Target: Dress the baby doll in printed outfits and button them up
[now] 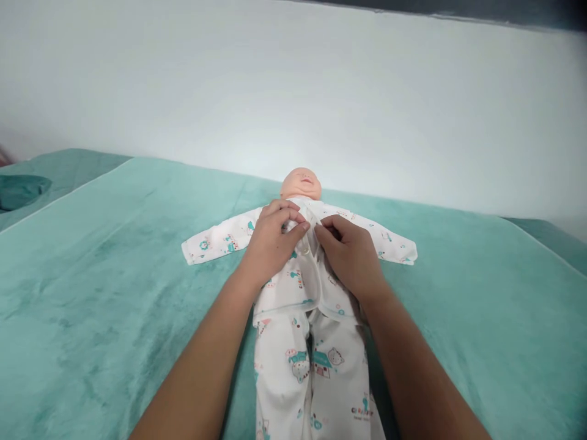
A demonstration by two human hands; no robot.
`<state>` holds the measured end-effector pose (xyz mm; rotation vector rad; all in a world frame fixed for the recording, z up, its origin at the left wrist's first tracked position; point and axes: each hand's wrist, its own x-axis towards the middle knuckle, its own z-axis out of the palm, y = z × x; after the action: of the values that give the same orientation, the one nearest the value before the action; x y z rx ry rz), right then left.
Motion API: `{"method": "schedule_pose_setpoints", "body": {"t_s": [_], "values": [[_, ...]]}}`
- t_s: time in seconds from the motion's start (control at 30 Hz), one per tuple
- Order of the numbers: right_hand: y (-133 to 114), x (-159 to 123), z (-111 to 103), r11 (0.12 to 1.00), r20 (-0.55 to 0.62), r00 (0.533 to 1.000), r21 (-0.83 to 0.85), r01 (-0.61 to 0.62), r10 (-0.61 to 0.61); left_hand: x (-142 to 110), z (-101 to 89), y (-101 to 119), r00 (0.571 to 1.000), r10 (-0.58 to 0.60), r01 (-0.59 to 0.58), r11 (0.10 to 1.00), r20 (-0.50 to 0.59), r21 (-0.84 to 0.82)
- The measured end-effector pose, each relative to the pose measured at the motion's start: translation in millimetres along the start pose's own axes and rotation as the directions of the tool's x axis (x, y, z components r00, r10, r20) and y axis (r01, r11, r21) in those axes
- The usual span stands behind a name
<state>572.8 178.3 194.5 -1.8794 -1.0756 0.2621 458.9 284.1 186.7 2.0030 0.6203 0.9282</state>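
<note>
A baby doll [300, 183] lies on its back, head away from me. It wears a white printed jacket [293, 284] with both sleeves spread out, and matching trousers [282, 366]. The jacket's front edges meet loosely along the chest and part slightly toward the hem. My left hand [277, 238] pinches the left front edge near the upper chest, thumb and forefinger together. Opposite it, my right hand [346, 247] has its fingers curled in a pinch on the right front edge. The fingers hide any fastener between them.
A green plush cover [114, 293] spreads under the doll and to both sides. Behind the doll's head rises a white wall [293, 91]. A dark green fold or opening [22, 190] shows at the far left.
</note>
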Motion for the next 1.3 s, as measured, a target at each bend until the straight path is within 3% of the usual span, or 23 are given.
{"method": "schedule_pose_setpoints", "body": {"t_s": [0.13, 0.23, 0.3, 0.4, 0.63, 0.83, 1.07, 1.3], "values": [[13, -1, -3, 0.926, 0.019, 0.995, 0.363, -0.101, 0.101, -4, 3.4, 10, 0.996, 0.034, -0.036, 0.999, -0.083, -0.019], [15, 0, -3, 0.894, 0.032, 0.994, 0.436, -0.105, 0.101, -7, 6.6, 22, 0.999, -0.046, 0.047, 0.997, 0.013, -0.057], [12, 2, -3, 0.893, 0.052, 0.993, 0.433, -0.121, 0.109, -8, 7.8, 27, 0.995, -0.097, 0.097, 0.994, -0.009, -0.045], [6, 3, -3, 0.897, 0.063, 0.988, 0.414, -0.153, 0.139, -7, 5.4, 28, 0.982, -0.132, 0.137, 0.99, -0.134, 0.028], [2, 5, -5, 0.9, 0.091, 0.978, 0.382, -0.21, 0.189, -3, -8.5, 26, 0.964, -0.262, 0.263, 0.964, 0.034, -0.026], [13, 8, -4, 0.879, 0.117, 0.984, 0.445, -0.171, 0.133, -6, -3.0, 25, 0.963, -0.264, 0.268, 0.946, 0.048, -0.18], [10, 8, -9, 0.883, 0.187, 0.98, 0.446, -0.145, 0.066, -4, 1.1, 21, 0.956, -0.291, 0.29, 0.909, 0.042, -0.3], [3, 8, -13, 0.956, 0.236, 0.972, 0.281, -0.084, 0.016, -6, -1.1, 28, 0.943, -0.329, 0.331, 0.909, 0.052, -0.255]]}}
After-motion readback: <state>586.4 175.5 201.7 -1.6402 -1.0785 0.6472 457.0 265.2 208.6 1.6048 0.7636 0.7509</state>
